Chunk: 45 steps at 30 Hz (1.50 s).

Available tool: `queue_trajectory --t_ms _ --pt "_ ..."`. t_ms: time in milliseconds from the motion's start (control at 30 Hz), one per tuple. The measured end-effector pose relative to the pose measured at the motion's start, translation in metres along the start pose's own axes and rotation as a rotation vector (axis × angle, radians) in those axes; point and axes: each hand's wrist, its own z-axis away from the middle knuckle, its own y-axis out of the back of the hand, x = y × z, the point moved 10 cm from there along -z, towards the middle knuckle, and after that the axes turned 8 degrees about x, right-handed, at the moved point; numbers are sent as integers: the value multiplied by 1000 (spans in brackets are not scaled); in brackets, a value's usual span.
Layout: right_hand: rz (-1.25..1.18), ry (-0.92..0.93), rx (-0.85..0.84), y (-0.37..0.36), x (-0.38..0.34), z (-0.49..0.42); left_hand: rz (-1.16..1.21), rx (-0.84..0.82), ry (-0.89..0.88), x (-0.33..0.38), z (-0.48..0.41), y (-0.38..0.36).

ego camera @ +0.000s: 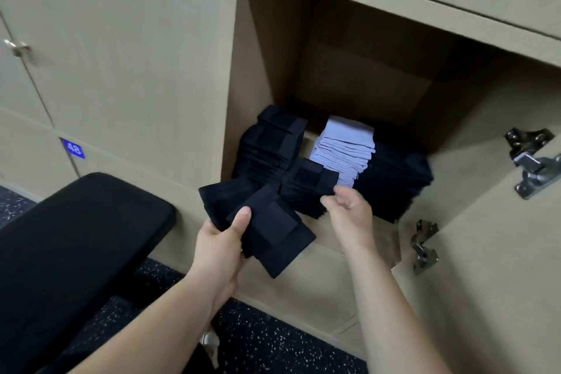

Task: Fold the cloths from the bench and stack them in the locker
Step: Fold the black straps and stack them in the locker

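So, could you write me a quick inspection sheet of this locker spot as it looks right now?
Surface: open locker, wooden shelf loaded with stacks.
Job's things: folded navy cloths in hand; inside, rear navy stack, front navy stack, right navy stack, pale blue stack.
Clutter: nothing seen.
Grippers: left hand grips the folded navy cloths; right hand open, empty, by the front navy stack.
Cables: nothing seen.
Surroundings: black padded bench at left, locker door swung open with metal hinges, number plate 48, speckled floor.
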Motion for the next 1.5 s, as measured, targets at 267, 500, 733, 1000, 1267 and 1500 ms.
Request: queue_trajectory --t_ms 267,500,733,1000,1267,1500 --pt "-172 106 -173 3 -26 115 72 19 4 8 44 6" --pt "-133 279 17 27 -51 148 97 -1 -23 17 76 8" --pt "-163 261 3 41 -51 145 87 -61 -41 21 88 15" --pt "-526 -102 -151 12 -13 142 94 10 -43 15 74 19" --pt "-585 -23 64 14 -5 110 49 -30 -39 14 52 3" --pt "-753 -164 164 34 18 52 51 -3 -15 11 30 -7"
